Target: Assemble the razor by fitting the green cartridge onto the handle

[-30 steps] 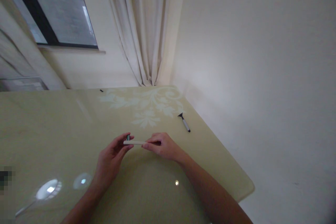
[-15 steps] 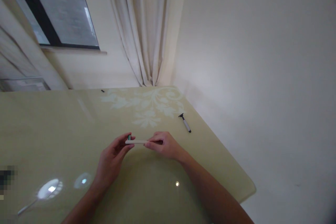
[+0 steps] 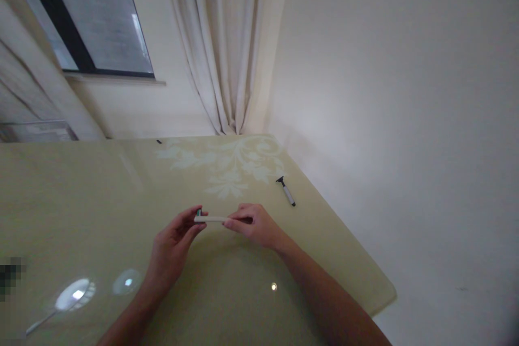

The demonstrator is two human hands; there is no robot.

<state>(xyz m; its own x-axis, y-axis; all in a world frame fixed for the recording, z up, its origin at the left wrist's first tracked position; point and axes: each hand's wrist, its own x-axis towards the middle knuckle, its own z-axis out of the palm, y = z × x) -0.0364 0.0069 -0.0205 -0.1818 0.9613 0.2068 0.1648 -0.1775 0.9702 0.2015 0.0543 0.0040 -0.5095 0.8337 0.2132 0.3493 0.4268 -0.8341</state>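
A slim white-handled razor lies level between my hands, just above the table. My left hand has its fingers and thumb closed around the left end, where a small dark and green head stands up. The fingers partly hide that head. My right hand pinches the other end of the handle between thumb and fingers. Beyond the right hand, a second razor with a grey handle and black head rests on the table.
The glossy pale green table has a white floral pattern and meets the wall on the right. A small dark piece lies near its far edge. A cream curtain hangs behind, beside a window.
Both hands keep their hold on the white razor almost unmoved. The view has shifted very slightly, and the razor's handle looks a little more bowed.
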